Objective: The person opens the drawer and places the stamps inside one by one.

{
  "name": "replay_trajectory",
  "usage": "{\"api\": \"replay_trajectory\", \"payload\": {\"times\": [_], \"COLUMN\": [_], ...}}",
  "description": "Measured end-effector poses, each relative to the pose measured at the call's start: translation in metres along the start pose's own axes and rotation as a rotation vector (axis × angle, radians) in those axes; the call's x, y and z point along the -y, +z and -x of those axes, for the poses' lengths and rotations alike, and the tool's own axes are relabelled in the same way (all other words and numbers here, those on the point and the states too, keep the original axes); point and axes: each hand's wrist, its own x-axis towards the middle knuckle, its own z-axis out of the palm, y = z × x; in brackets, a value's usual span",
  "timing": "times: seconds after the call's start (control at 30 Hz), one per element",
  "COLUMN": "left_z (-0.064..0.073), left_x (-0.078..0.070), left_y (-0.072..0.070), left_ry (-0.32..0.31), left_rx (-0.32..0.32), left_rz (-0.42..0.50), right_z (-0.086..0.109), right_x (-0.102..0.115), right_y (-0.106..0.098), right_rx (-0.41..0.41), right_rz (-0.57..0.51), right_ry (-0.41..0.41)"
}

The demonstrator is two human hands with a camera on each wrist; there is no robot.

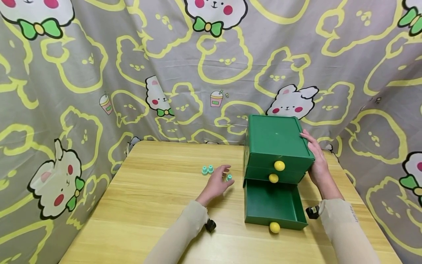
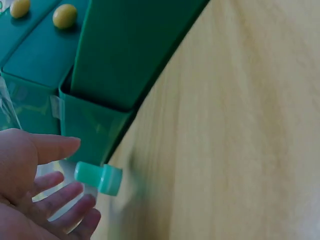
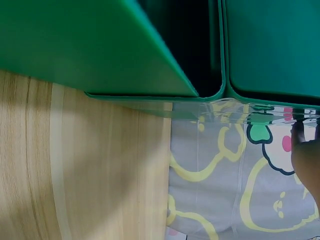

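Observation:
A green drawer cabinet with yellow round knobs stands on the table, its bottom drawer pulled out with a bare floor visible. My right hand rests along the cabinet's right side, fingers near the top edge; only part of it shows in the right wrist view. Left of the cabinet, my left hand reaches around a small teal stepped peg, thumb and fingers spread apart. In the left wrist view the peg appears just beyond the fingertips, and contact cannot be told. Two similar teal pegs stand together farther left.
The wooden table extends to the left and in front. A patterned curtain hangs behind and at both sides. The drawer juts toward me between my forearms, its yellow knob foremost.

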Motion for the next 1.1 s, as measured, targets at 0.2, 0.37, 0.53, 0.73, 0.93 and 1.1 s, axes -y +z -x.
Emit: {"api": "replay_trajectory", "payload": {"times": [0.2, 0.37, 0.53, 0.73, 0.93, 1.1], "left_z": [0.001, -0.0006, -0.0028, -0.0047, -0.0043, -0.0015], "left_x": [0.0059, 0.0086, 0.01, 0.0095, 0.0089, 0.006], "left_y": [0.0013, 0.002, 0.0035, 0.0046, 0.0045, 0.0053], "left_ry": [-0.05, -0.039, -0.007, 0.005, 0.027, 0.033], "left_rx": [0.026, 0.009, -0.004, -0.011, -0.021, -0.033], "left_rz": [-0.02, -0.062, -0.113, -0.149, -0.166, -0.174], "right_z": [0.0006, 0.0006, 0.0009, 0.0009, 0.0005, -0.0001], "right_x": [0.0, -0.0005, -0.0001, -0.0001, -0.0003, -0.0009], "right_y": [0.0008, 0.0001, -0.0001, 0.0003, 0.0003, 0.0002], "right_rx": [-0.003, -0.002, -0.001, -0.004, -0.005, -0.007], "right_rz": [0.006, 0.003, 0.0, -0.001, 0.0, -0.001], "right_ry": [0.001, -0.009, -0.001, 0.0, -0.001, -0.009]}}
